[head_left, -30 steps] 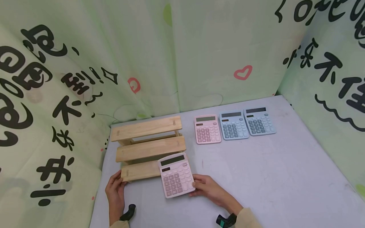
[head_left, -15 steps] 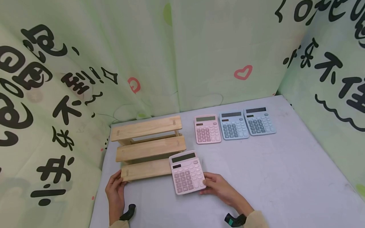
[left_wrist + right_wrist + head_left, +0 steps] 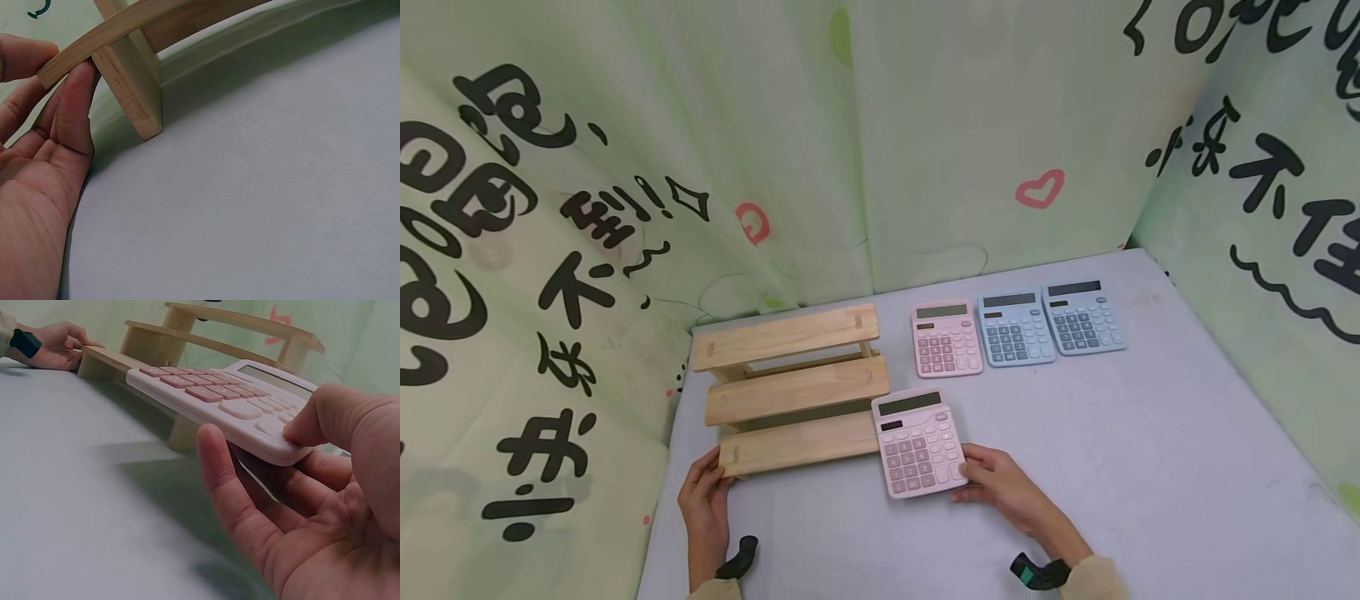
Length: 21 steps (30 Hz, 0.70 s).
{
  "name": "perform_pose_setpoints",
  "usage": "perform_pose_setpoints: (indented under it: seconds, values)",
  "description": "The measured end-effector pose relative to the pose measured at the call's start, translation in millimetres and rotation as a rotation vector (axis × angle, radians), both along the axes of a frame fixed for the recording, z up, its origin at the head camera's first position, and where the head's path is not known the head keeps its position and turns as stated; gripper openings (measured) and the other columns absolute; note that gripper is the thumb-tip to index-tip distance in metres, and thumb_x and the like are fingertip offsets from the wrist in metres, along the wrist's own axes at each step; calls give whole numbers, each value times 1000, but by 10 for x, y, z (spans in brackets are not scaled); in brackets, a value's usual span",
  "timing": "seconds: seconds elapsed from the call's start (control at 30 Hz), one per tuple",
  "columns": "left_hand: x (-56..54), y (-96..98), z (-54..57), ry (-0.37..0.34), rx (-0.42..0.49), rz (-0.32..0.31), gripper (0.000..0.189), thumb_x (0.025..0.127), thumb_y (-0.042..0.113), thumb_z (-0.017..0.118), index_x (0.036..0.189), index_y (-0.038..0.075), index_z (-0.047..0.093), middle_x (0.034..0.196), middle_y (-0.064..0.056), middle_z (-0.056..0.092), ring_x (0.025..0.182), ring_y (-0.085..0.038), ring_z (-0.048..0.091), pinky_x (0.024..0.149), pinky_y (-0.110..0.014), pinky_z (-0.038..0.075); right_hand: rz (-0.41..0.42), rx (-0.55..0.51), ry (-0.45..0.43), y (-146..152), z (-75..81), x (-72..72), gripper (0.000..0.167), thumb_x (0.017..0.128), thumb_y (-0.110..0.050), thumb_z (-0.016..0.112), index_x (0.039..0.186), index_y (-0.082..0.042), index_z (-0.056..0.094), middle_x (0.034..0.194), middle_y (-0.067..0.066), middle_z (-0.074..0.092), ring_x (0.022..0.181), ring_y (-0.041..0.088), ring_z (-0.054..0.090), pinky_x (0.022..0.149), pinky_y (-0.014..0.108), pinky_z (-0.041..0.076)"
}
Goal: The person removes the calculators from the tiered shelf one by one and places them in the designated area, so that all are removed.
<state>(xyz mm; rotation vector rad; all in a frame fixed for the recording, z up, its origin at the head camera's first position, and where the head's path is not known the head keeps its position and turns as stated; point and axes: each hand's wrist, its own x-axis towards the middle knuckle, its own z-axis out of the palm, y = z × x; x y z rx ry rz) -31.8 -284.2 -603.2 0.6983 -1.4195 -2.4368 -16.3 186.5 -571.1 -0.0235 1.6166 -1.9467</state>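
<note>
A pink calculator (image 3: 920,446) is held by my right hand (image 3: 1003,487), thumb on its face and fingers beneath the lower right corner. In the right wrist view this calculator (image 3: 219,409) hangs above the table, apart from its surface. In the head view it overlaps the right end of the lowest step of a three-tier wooden stand (image 3: 797,442). My left hand (image 3: 706,496) pinches the left end of that lowest step. The left wrist view shows thumb and fingers of the left hand (image 3: 44,156) on either side of the board's end (image 3: 81,53).
Toward the back of the white table (image 3: 1112,467) lie another pink calculator (image 3: 947,340) and two blue calculators, one in the middle (image 3: 1017,330) and one at the right (image 3: 1084,319). A pale green printed curtain (image 3: 925,125) borders the table.
My right hand has moved the pink calculator rightward and slightly away from me, uncovering more of the lowest step. The left hand has stayed on the stand.
</note>
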Motion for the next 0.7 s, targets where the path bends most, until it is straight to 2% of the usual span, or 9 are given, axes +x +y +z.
perform_pose_setpoints:
  seconds: [0.33, 0.53, 0.7]
  values:
    - [16, 6, -26, 34, -29, -34, 33, 102, -11, 48, 121, 1, 72, 107, -4, 70, 96, -13, 69, 78, -24, 59, -93, 61, -19, 147, 38, -11, 61, 110, -16, 51, 158, 13, 27, 148, 27, 55, 108, 16, 69, 92, 36, 62]
    - [-5, 7, -18, -10, -9, -4, 32, 102, -11, 48, 120, 1, 72, 107, -5, 69, 93, -14, 69, 76, -25, 58, -140, 102, -39, 208, 55, -10, 62, 110, -16, 50, 159, 12, 25, 154, 32, 47, 108, 16, 69, 92, 34, 62]
    - [-10, 5, -4, -7, 11, 5, 32, 101, -12, 49, 121, -2, 71, 106, -6, 69, 91, -15, 69, 75, -25, 58, -189, 136, -63, 246, 20, 7, 62, 110, -17, 51, 160, 9, 27, 157, 32, 45, 108, 15, 70, 91, 33, 62]
